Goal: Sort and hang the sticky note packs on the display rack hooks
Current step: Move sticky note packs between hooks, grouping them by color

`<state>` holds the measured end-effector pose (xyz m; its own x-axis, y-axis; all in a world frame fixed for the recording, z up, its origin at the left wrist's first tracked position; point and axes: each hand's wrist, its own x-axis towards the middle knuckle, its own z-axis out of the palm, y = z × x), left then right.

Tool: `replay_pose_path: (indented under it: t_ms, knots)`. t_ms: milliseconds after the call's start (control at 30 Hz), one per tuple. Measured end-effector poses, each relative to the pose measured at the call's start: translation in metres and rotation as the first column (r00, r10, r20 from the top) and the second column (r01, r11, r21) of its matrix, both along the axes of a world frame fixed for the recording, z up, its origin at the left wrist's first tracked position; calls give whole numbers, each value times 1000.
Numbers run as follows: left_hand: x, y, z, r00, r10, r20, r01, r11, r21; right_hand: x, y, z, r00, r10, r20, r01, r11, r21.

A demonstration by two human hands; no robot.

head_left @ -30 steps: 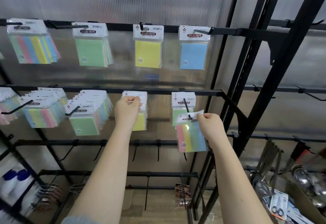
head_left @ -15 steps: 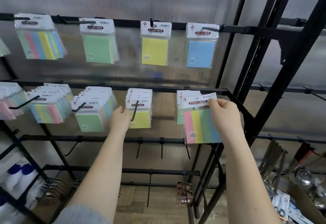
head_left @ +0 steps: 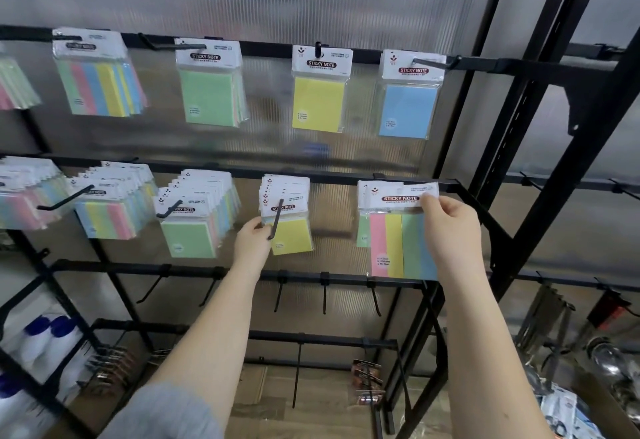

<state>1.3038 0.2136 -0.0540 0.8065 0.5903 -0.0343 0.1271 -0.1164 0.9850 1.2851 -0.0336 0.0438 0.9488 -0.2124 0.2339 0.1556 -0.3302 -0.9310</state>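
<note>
My right hand (head_left: 450, 231) pinches a striped pink, yellow, green and blue sticky note pack (head_left: 398, 241) by its white header, held in front of the green packs (head_left: 363, 227) at the right end of the middle rail. My left hand (head_left: 252, 242) touches the lower left of the yellow packs (head_left: 289, 234) hanging on a black hook (head_left: 276, 219). Further left on that rail hang several green packs (head_left: 188, 236) and several striped packs (head_left: 107, 212). The top rail carries a striped pack (head_left: 98, 87), a green pack (head_left: 209, 96), a yellow pack (head_left: 320, 103) and a blue pack (head_left: 408, 109).
The black rack frame (head_left: 540, 175) rises diagonally on the right. Bare hooks (head_left: 325, 293) hang from the third rail below my hands. Blue-capped white bottles (head_left: 48, 334) sit at lower left; metal utensils (head_left: 602, 352) and carded goods lie at lower right.
My right hand has lifted the striped pack up and to the right, off the hook tip, to the rail's height. My left hand has dropped from the yellow packs' header to their lower left.
</note>
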Motion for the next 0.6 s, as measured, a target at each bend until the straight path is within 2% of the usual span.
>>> replay_pose_path:
  t_ms: [233,433,600]
  knots:
    - [7,2,-4,994,89,-60,-89,996,4,0,1,-2,1000,-10,-15,10,1000,8]
    - [4,-2,-5,994,-110,5,110,993,-33,-1,1,-4,1000,-4,-22,5,999,43]
    - [-5,-8,1,992,-119,40,121,991,-49,-2,1,-5,1000,-10,-22,11,998,59]
